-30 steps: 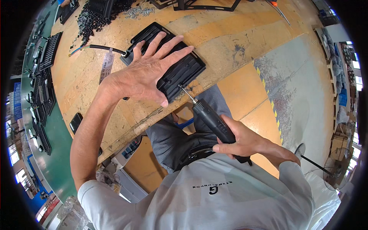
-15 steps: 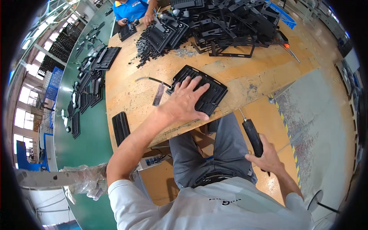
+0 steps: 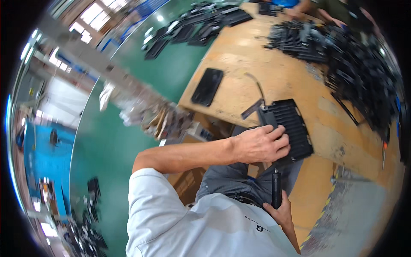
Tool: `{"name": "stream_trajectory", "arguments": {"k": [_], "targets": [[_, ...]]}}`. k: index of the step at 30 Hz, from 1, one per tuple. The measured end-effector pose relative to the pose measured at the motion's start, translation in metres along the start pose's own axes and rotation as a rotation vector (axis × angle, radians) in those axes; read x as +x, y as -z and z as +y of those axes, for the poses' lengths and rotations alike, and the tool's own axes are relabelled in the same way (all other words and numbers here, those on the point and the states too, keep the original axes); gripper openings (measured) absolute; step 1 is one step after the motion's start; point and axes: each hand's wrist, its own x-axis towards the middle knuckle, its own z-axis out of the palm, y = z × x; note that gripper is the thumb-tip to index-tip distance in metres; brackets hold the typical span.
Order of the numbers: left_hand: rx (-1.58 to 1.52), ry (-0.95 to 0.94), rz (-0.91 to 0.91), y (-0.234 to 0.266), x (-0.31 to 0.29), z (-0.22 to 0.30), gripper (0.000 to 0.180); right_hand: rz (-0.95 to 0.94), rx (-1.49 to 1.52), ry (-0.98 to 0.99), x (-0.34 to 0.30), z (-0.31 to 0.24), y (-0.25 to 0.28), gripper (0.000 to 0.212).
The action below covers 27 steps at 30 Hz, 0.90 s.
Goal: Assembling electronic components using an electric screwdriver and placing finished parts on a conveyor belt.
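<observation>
A black finned floodlight [image 3: 295,124] lies at the near edge of the wooden table, with a short cable [image 3: 260,89] and a small tag [image 3: 251,109] at its far left corner. Bent over its near-left part, my left hand [image 3: 262,144] grips it with curled fingers; the fingertips are partly hidden. Lower down, close to my lap, my right hand [image 3: 281,210] is wrapped round the black body of an electric screwdriver [image 3: 276,188]. The tool points up toward the floodlight, and its tip is apart from it.
A smooth black rectangular piece [image 3: 207,87] lies near the table's left corner. Black brackets [image 3: 359,73] and finned housings [image 3: 299,40] are heaped at the far right, by other people's hands [image 3: 297,10]. Left, a green surface [image 3: 171,68] carries more floodlights; a plastic-wrapped post [image 3: 150,111] stands close by.
My view has swung to the left. My left hand has gone from lying spread on the floodlight to curled at its near side. The screwdriver has come in closer to my lap.
</observation>
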Motion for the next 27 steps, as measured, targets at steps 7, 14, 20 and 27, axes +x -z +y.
{"name": "stream_trajectory", "arguments": {"k": [7,14,20,27], "targets": [[-0.655,0.469,-0.023,0.129,-0.049,0.028,0.063,-0.298,0.052,0.008,0.029,-0.011,0.003,0.054],[-0.069,1.308,-0.183,0.239,-0.170,0.126,0.045,-0.586,0.189,0.002,0.062,-0.009,-0.027,0.038],[0.389,1.667,-0.530,0.217,-0.344,0.176,0.036,-0.633,0.167,0.074,0.064,-0.026,-0.058,0.036],[0.393,1.937,-0.602,0.219,-0.465,0.311,0.082,-0.664,0.164,-0.024,0.079,-0.017,-0.069,0.057]]}}
